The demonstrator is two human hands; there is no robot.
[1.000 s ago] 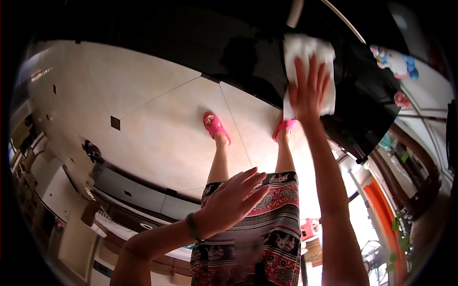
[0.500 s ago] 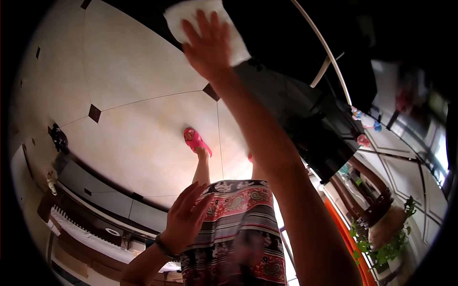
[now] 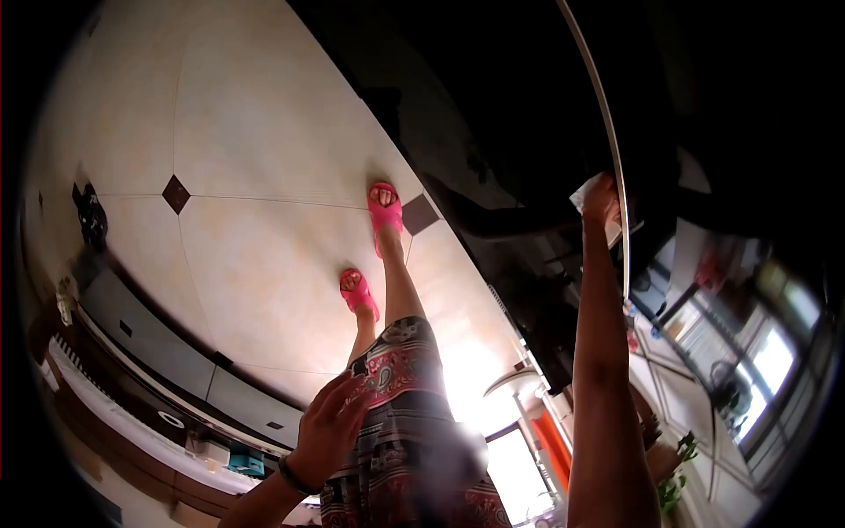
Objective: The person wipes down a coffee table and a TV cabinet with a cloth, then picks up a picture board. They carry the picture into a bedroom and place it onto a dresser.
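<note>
A white cloth (image 3: 584,194) lies under my right hand (image 3: 601,201) on a glossy black surface (image 3: 493,106), close to a thin curved pale edge (image 3: 607,106). The hand covers part of the cloth, and its fingers are bent over it. My left hand (image 3: 327,433), with a dark band at the wrist, hangs in front of the patterned clothing (image 3: 396,378). Its fingers are apart and nothing is in them.
Pink slippers (image 3: 385,211) are on the feet, on a pale tiled floor (image 3: 264,114) with dark diamond insets. A long low cabinet (image 3: 158,326) runs along the lower left. Green leaves (image 3: 673,488) and a bright window (image 3: 767,365) show at the right.
The cloth and my right hand have moved right along the black surface, to beside the curved edge. The feet have stepped, and the view has turned. My left hand stays low and open.
</note>
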